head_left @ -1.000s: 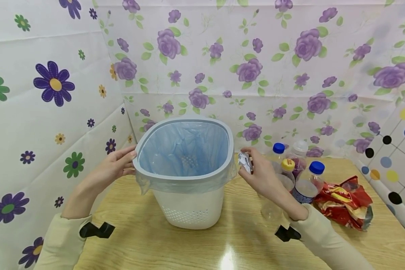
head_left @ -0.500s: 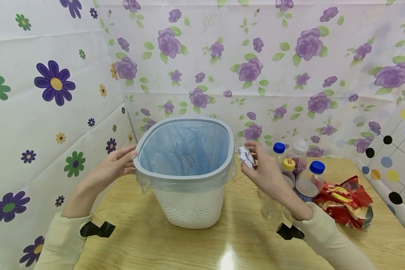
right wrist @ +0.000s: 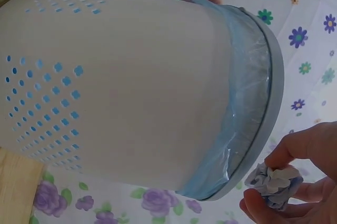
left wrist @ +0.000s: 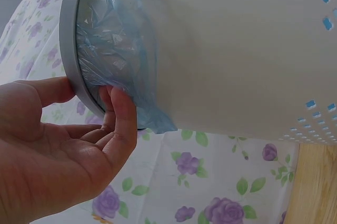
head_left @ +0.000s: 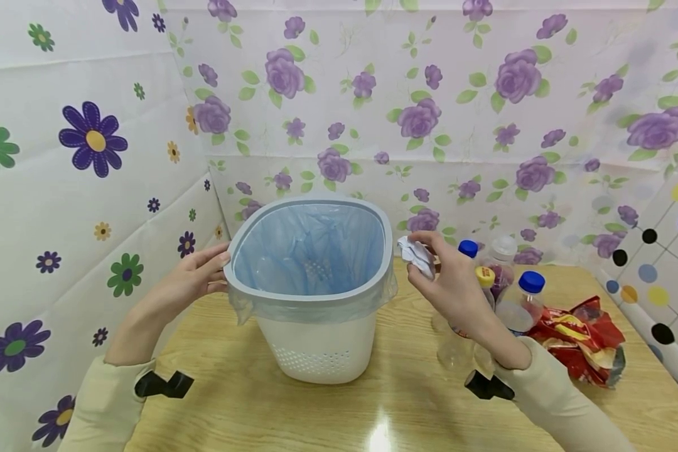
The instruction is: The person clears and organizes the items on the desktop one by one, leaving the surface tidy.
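A white perforated waste bin (head_left: 316, 351) (left wrist: 247, 50) (right wrist: 121, 87) with a grey rim ring (head_left: 311, 300) and a blue plastic liner (head_left: 311, 251) stands on the wooden table. My left hand (head_left: 200, 273) (left wrist: 79, 145) holds the rim on the bin's left side, thumb on top and fingers under the ring. My right hand (head_left: 446, 276) (right wrist: 295, 192) pinches a crumpled white paper ball (head_left: 417, 254) (right wrist: 275, 182) just right of the rim, at rim height.
Several plastic bottles with blue, yellow and white caps (head_left: 500, 282) stand to the right of the bin, behind my right hand. A crumpled red snack bag (head_left: 576, 336) lies further right. Flowered sheets wall in the table (head_left: 407, 402) on the left, back and right.
My right hand has lifted the paper ball a little upward beside the bin's rim. The left hand and the bin have stayed put.
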A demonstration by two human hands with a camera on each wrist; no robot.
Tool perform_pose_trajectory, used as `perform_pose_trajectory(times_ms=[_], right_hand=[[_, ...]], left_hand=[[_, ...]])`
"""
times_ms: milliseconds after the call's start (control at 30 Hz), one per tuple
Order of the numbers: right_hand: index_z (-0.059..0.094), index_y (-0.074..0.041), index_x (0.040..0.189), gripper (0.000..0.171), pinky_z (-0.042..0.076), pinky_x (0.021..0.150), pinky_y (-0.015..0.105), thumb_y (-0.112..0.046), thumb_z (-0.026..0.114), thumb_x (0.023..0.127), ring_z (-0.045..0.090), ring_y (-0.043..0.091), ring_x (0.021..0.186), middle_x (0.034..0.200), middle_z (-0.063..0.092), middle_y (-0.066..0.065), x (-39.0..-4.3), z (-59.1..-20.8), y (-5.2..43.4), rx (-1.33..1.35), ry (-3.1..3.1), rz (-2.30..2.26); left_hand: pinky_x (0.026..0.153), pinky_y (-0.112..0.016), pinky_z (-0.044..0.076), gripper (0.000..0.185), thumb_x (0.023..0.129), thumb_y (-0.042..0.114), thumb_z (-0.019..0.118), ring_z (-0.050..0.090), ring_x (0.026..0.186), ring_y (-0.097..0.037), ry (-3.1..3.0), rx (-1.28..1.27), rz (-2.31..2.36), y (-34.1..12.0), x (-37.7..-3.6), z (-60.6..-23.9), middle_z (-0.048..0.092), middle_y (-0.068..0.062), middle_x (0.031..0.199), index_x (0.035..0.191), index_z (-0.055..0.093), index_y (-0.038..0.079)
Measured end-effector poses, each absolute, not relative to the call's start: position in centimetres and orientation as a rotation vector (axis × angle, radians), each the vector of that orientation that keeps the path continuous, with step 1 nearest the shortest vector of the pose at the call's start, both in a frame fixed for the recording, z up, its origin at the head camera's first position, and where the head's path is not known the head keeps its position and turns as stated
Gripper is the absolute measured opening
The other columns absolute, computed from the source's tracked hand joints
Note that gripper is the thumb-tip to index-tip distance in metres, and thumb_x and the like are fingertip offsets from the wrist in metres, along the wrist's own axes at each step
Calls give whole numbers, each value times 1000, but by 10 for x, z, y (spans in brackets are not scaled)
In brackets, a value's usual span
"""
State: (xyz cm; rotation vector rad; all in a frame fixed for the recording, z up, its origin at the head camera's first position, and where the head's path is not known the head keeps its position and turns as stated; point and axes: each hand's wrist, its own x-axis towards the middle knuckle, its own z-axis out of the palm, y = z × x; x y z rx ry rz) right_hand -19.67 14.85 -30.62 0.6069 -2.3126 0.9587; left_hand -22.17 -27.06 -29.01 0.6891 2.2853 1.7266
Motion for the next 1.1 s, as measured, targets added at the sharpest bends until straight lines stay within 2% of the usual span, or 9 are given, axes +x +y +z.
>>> perform_pose_trajectory(times_ms=[267,600,933,1100], right_hand=[[59,-10,123,39,38,46,21,-3,66,85,48,12,61,105,68,12,-197,-307,150,629,-2269,956],[60,-10,122,38,36,47,20,-3,67,85,46,12,60,105,68,10,-196,-304,149,642,-2272,940],[58,-8,124,39,41,51,22,-5,67,86,51,12,64,107,67,12,-196,-302,147,664,-2296,904],[58,-8,124,38,40,48,21,-6,67,87,47,10,55,105,67,12,-197,-299,146,675,-2310,877]], left_hand=[[84,-22,55,58,107,24,35,65,100,-4,2291,688,1721,-270,-222,-291,63,10,116,149,16,-11],[84,-22,55,58,106,25,35,65,99,-4,2314,656,1704,-270,-221,-291,63,10,115,150,17,-9],[83,-22,55,58,106,24,35,65,99,-4,2304,676,1719,-269,-221,-290,64,11,114,149,17,-11],[83,-22,55,57,107,24,35,66,99,-5,2304,680,1720,-270,-221,-289,65,11,114,149,18,-11]])
